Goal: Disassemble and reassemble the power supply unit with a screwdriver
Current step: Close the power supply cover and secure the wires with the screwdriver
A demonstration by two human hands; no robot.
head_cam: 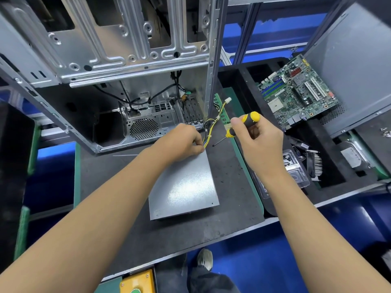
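A grey metal power supply unit [186,185] lies flat on the dark mat in front of me. Its yellow and black cable bundle [211,125] runs from the far edge up to a white plug [228,100]. My left hand [182,143] rests on the unit's far corner, its fingers curled at the spot where the cables come out. My right hand [257,138] grips a yellow and black screwdriver [243,123]. The handle points up and right, and the thin shaft angles down left with its tip just above the mat beside the cables.
An open, stripped computer case [131,66] stands right behind the unit. To the right, a motherboard [298,92], a heatsink [315,163], a drive [352,157] and loose screws [385,132] lie in black foam trays. A RAM stick [220,106] leans by the case. The bench edge runs near me.
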